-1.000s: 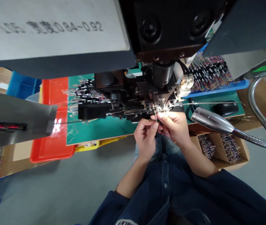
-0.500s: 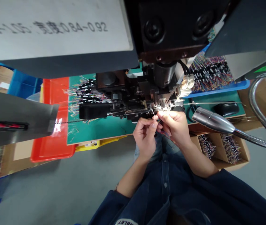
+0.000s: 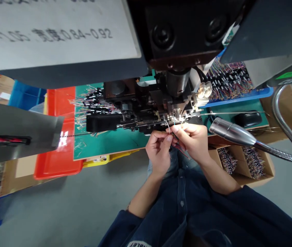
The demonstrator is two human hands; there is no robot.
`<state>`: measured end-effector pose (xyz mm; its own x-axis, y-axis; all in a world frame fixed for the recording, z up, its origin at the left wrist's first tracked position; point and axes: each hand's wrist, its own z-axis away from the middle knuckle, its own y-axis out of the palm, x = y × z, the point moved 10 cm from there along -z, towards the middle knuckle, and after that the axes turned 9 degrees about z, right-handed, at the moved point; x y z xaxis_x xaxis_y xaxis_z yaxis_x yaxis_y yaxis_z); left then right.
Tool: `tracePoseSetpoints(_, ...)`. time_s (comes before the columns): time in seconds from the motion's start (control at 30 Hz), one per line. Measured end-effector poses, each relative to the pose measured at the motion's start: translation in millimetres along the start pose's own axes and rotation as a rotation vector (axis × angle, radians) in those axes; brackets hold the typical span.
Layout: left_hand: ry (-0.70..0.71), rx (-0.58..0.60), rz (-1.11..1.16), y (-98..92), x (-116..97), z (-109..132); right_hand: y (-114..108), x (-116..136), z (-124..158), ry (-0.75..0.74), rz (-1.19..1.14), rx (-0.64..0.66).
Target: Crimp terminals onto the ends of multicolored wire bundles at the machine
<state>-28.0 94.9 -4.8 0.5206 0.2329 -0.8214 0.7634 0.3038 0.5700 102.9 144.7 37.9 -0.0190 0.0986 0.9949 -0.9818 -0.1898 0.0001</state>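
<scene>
Thin coloured wires (image 3: 181,149) pass between my two hands, just in front of a crimping machine (image 3: 146,113). My left hand (image 3: 159,149) pinches a white wire (image 3: 168,127) between thumb and forefinger; its upper end reaches up to the machine's metal working parts. My right hand (image 3: 192,140) is closed on the wires close beside it, and a blue wire (image 3: 174,121) stands up above its fingertips. Both hands nearly touch. Wire ends hang below the right fingers, and what lies inside the palms is hidden.
Wire bundles (image 3: 91,103) lie on the green board (image 3: 115,144) at left, beside red trays (image 3: 58,168). More bundles fill a blue tray (image 3: 254,94) and a cardboard box (image 3: 266,178) at right. A gooseneck lamp (image 3: 232,132) reaches in from the right.
The right hand has shifted slightly, and a blue wire now shows above its fingertips. The left hand keeps its pinch. The whole view has moved a little.
</scene>
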Motion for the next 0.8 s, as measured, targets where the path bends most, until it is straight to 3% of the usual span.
tracePoseSetpoints(0.3,-0.036,0.049,-0.001,5.4,0.1,2.1,4.1,-0.5,-3.1,0.016,-0.012,0.094)
tracePoseSetpoints(0.53,-0.007,0.01,-0.034,3.7,-5.9,1.7,3.8,-18.5,-4.0,0.113,-0.132,0.055)
tracePoseSetpoints(0.8,0.02,-0.018,-0.074,2.9,-10.7,-0.9,5.1,-20.1,-5.5,0.127,-0.142,0.025)
